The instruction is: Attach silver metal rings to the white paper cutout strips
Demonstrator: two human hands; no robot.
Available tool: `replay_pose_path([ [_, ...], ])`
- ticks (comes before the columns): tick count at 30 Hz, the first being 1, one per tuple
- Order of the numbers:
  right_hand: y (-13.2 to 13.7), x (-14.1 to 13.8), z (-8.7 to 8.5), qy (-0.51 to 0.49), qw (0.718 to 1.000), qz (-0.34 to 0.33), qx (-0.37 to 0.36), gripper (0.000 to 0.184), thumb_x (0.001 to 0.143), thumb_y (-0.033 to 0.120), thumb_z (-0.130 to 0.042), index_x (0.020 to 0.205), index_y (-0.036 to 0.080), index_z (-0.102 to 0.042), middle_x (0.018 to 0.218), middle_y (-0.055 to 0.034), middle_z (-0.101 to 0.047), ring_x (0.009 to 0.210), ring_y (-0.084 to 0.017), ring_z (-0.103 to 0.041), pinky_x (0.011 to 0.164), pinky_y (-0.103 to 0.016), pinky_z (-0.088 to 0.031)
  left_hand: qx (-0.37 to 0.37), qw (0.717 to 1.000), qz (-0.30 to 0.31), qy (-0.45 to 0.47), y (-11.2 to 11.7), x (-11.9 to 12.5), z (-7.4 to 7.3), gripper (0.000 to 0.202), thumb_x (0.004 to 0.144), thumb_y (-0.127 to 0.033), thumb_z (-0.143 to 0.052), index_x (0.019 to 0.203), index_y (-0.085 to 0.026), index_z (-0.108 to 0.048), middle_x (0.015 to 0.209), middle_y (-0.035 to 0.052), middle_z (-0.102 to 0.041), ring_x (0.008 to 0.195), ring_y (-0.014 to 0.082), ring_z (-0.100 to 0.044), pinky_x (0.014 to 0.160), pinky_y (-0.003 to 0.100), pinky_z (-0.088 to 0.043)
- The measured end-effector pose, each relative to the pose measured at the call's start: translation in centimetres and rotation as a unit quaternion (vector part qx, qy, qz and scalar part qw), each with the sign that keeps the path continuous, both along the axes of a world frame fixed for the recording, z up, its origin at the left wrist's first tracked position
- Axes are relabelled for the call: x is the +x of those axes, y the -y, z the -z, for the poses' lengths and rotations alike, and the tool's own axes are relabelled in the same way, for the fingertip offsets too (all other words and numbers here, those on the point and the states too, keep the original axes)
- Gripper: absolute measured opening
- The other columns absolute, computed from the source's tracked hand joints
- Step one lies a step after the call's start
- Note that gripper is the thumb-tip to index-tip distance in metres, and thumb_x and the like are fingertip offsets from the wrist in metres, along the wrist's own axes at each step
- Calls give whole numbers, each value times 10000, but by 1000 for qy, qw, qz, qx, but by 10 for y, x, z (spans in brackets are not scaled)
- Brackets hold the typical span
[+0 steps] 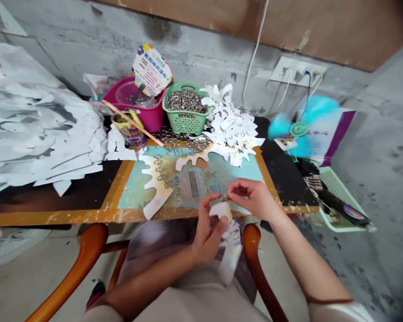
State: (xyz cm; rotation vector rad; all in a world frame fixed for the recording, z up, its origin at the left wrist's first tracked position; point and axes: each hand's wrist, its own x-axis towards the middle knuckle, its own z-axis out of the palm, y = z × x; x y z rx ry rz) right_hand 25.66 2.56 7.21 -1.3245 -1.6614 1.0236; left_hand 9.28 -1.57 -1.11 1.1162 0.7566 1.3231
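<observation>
In my left hand (208, 230) is a curved white cut-out strip (232, 257), gripped between thumb and fingers over the table's front edge. Its notched side hangs down toward my lap. My right hand (253, 197) pinches a small metal ring (226, 195) at the strip's upper end. Whether the ring passes through the strip is too small to tell. To the left, another notched strip (159, 197) lies at the table edge with several metal rings (159, 170) along it. Loose rings (177, 145) are scattered behind, near a pile of white strips with rings (233, 129).
A green basket (188, 121) full of metal rings stands beside a pink basket (156, 116). A stick lies across an open can (132, 134). Large stacked white sheets (53, 143) occupy the left. A blue fan (298, 129) and green tray (344, 201) are at right.
</observation>
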Motion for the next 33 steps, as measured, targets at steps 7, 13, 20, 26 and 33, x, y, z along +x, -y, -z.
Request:
replay_pose_path([
  [7, 1, -1, 36, -186, 979, 82, -6, 168, 730, 350, -807, 765, 214, -715, 840, -41, -724, 698, -151, -662, 649, -274, -546, 0, 989, -137, -56, -22, -26, 8, 408, 770, -298, -786, 1091, -265, -538, 1092, 37, -535, 903, 147, -617, 772, 271, -551],
  [13, 12, -24, 40, -143, 989, 0, 28, 142, 805, 356, -751, 796, 216, -731, 855, -53, -729, 855, -195, -683, 819, -341, -546, -82, 991, -95, -38, -35, -45, -2, 444, 762, -376, -776, 1079, -242, -494, 831, -24, -580, 670, 113, -614, 590, 212, -532],
  [20, 7, -44, 60, -129, 988, 81, 26, 113, 838, 322, -705, 862, 222, -752, 869, -37, -751, 829, -183, -681, 798, -306, -545, -91, 993, -70, -40, -37, -55, -6, 417, 792, -360, -758, 1102, -242, -506, 749, -34, -655, 666, 127, -633, 611, 228, -550],
  [26, 4, -56, 60, -115, 987, 114, 21, 122, 814, 318, -710, 836, 210, -762, 854, -37, -764, 784, -187, -693, 770, -303, -557, -98, 992, -63, -42, -35, -56, -3, 462, 783, -376, -766, 1126, -258, -480, 730, -60, -649, 635, 115, -631, 588, 215, -542],
  [33, 8, -52, 58, -137, 980, 142, 16, 124, 792, 330, -728, 809, 211, -756, 818, -35, -765, 755, -190, -701, 728, -301, -567, -72, 986, -94, -118, -39, -61, -4, 439, 734, -351, -810, 1064, -233, -547, 931, 3, -597, 761, 127, -632, 563, 221, -604],
])
